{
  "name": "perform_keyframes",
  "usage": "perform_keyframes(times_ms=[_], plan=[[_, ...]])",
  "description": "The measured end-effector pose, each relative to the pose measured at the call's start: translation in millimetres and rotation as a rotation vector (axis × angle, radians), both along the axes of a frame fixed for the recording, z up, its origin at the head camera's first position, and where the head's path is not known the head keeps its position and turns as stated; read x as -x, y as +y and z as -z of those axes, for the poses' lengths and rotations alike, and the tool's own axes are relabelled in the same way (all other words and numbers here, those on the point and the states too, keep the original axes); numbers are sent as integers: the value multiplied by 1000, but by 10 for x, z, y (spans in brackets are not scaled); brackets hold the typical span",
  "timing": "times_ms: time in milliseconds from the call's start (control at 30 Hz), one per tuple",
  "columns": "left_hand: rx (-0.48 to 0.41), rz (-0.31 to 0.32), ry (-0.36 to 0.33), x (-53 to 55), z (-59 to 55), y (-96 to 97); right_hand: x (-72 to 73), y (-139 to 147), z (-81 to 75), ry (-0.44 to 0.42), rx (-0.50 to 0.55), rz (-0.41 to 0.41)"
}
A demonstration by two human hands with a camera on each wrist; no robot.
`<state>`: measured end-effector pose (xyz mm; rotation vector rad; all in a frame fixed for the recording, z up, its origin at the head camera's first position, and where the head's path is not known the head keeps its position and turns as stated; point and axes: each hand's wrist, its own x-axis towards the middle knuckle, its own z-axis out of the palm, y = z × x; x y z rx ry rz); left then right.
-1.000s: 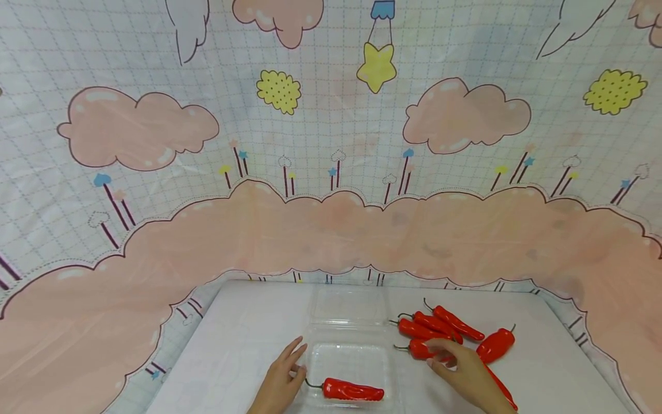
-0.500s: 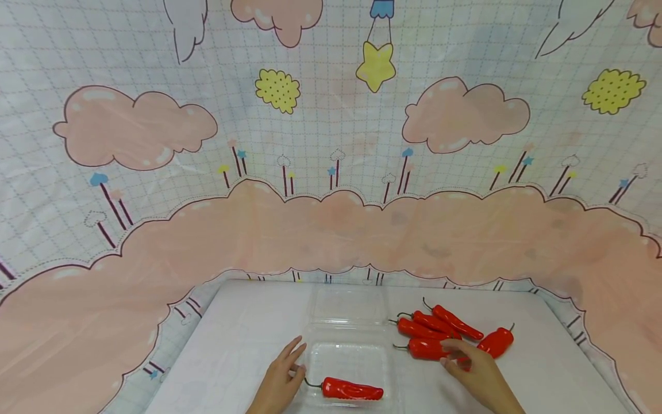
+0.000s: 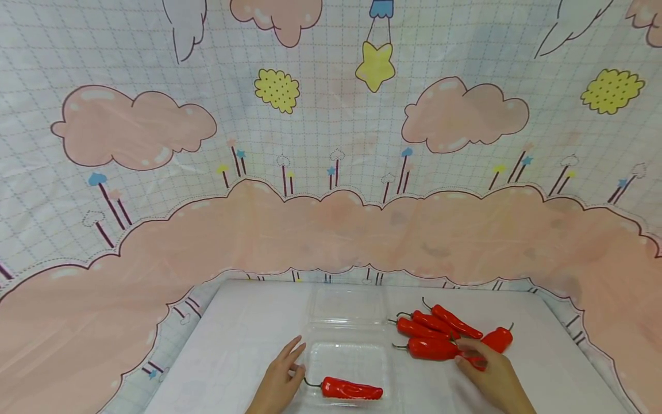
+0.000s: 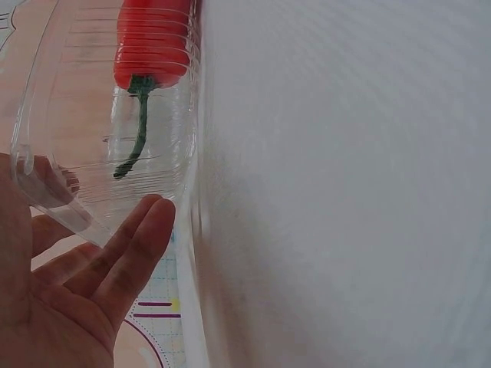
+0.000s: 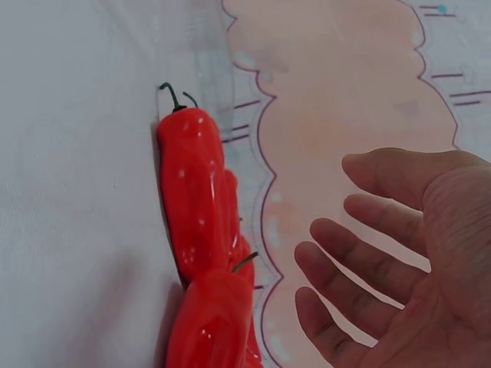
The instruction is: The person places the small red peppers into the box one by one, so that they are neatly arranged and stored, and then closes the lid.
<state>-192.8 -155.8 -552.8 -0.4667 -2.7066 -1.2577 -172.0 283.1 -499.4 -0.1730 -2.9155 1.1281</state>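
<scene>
1. On my far-left feed, the left hand [image 3: 279,376] stays out straight-fingered at the left edge of a clear plastic container [image 3: 349,357], gripping nothing that I can make out.
2. Inside that container, at its near side, I see one red pepper [image 3: 351,388], its stem pointing left; the clear lid [image 3: 349,306] lies flat on the far side.
3. Right of it, three slim peppers [image 3: 423,329] lie close together on the white table [image 3: 248,328], with a stouter pepper [image 3: 433,348] nearer.
4. The right hand [image 3: 488,369] has its fingers spread and loosely bent, empty, above a partly hidden pepper [image 3: 478,362].
5. Farther right, another pepper [image 3: 499,338] shows behind it.
</scene>
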Motion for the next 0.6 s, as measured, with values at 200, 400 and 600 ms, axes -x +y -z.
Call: perform_keyframes(times_ms=[200, 400, 600], plan=[[-2, -1, -5, 1, 1, 1, 7, 70, -4, -68, 1, 32], [-3, 1, -2, 0, -3, 0, 22, 144, 52, -96, -10, 61], [-5, -1, -4, -5, -8, 0, 25, 188, 124, -101, -10, 81]])
